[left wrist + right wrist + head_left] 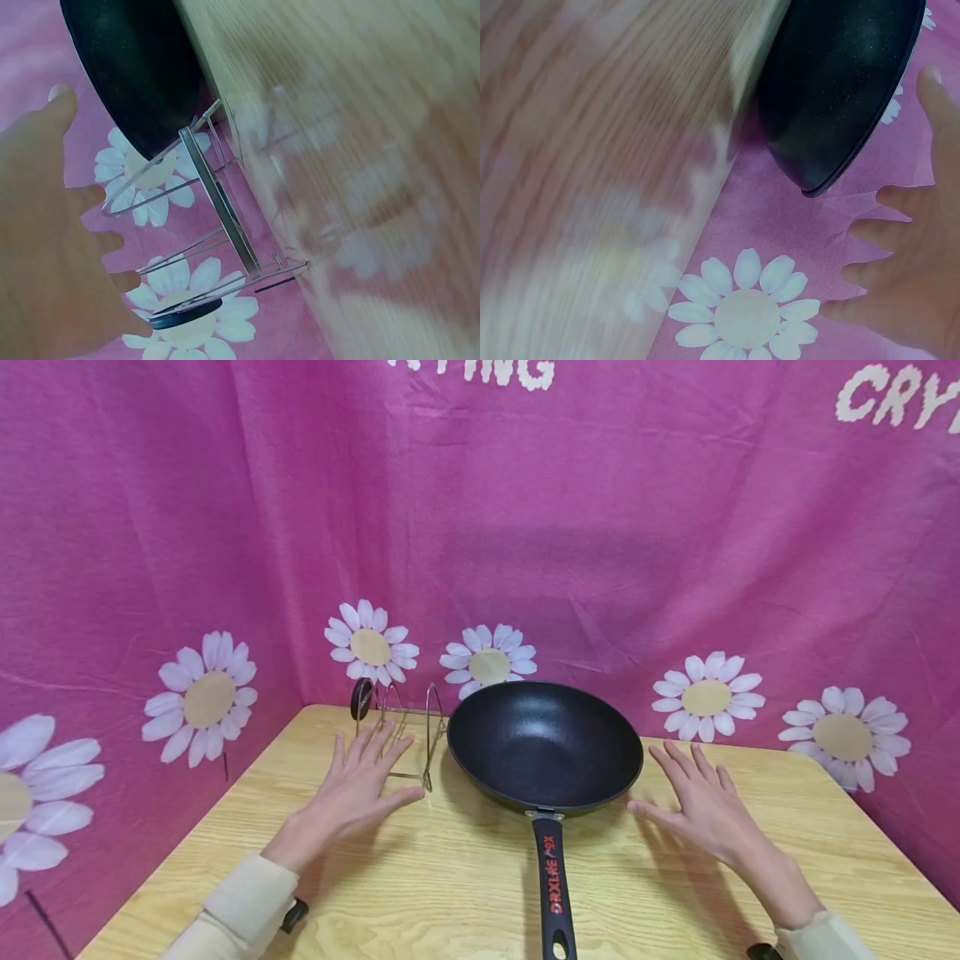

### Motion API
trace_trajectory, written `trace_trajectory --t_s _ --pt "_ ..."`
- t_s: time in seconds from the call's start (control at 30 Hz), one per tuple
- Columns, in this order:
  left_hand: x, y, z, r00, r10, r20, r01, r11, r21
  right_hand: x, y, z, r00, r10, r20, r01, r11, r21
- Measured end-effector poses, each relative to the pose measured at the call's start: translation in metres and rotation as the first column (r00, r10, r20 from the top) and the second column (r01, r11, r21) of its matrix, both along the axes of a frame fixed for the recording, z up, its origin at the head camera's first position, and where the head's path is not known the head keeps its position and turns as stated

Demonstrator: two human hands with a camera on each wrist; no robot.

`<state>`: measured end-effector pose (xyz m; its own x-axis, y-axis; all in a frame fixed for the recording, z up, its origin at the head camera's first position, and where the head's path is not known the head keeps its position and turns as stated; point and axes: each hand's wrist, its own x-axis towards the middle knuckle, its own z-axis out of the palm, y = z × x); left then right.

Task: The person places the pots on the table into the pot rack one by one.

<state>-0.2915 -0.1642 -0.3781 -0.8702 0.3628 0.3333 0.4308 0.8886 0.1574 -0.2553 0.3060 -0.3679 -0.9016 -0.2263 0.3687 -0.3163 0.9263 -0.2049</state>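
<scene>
A black frying pan point(543, 747) with deep sloping sides sits on the wooden table, its dark handle point(553, 885) with red lettering pointing toward me. Left of the pan stands a wire rack point(429, 735) with upright loops and a round black disc point(362, 698) at its far left. My left hand point(360, 785) is spread, palm down, in front of the rack, overlapping it in the head view. My right hand point(701, 806) hovers to the right of the pan with fingers spread, its thumb near the pan's rim. Both hands hold nothing.
The light wooden table point(442, 893) fills the lower view. A pink-purple cloth point(570, 543) printed with white daisies hangs behind the table and along its left side. Dark wrist devices point(294, 915) show at the cream sleeves point(243, 906).
</scene>
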Motion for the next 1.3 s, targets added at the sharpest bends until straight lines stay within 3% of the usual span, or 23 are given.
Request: trace_trajectory --t_s 0.2,0.4,0.73,1.1,1.3 --pt "0.003 0.007 0.0 0.999 -0.035 -0.019 0.037 0.995 0.091 0.001 -0.001 -0.003 0.993 0.044 -0.106 -0.047 0.998 -0.029" --pt "0.007 0.014 0.0 0.994 -0.082 -0.074 0.091 0.988 0.127 0.0 -0.004 -0.003 0.977 0.092 -0.192 -0.104 0.993 -0.05" --pt "0.015 0.023 0.002 0.984 -0.131 -0.124 0.149 0.978 0.143 0.005 -0.015 0.002 0.984 0.097 -0.15 -0.109 0.991 -0.075" --pt "0.023 0.034 0.001 0.983 -0.179 -0.048 0.185 0.962 0.2 0.011 -0.025 0.003 0.984 0.126 -0.126 -0.14 0.984 -0.111" --pt "0.027 0.04 0.003 0.979 -0.2 -0.049 0.206 0.958 0.201 0.011 -0.03 0.005 0.98 0.152 -0.125 -0.168 0.978 -0.124"
